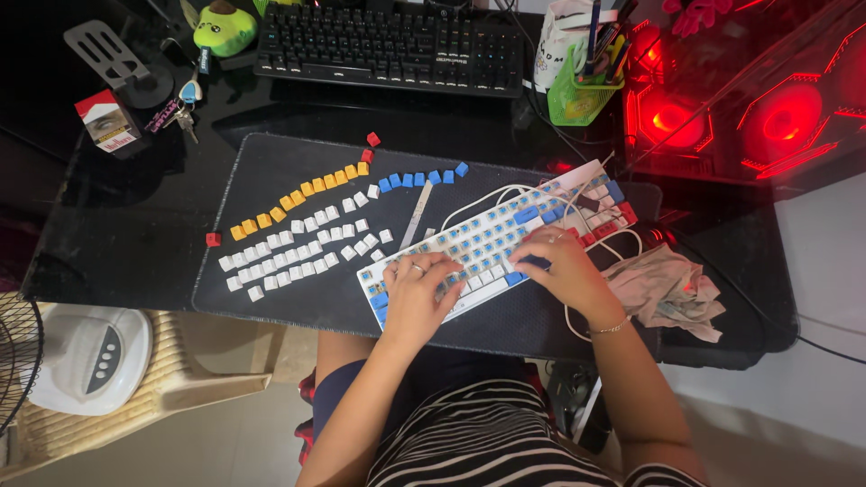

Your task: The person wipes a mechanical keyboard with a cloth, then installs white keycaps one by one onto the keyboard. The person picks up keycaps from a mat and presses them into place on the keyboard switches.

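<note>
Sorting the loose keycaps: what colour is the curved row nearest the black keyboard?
Yellow-orange keycaps, ending in red; head view.

Head camera looks steeply down (close) at desk point(135, 225).

The keyboard point(505, 239) under the hands has a white case with light blue switches and a few blue and red keycaps. Loose keycaps point(298, 248) on the black mat point(271, 162) lie in white, yellow, blue and red groups. The desk point(117, 225) is black. Behind it sits a black keyboard point(388, 45). The computer case point(749, 99) glows red. The shirt point(478, 442) is black-and-white striped.
</note>
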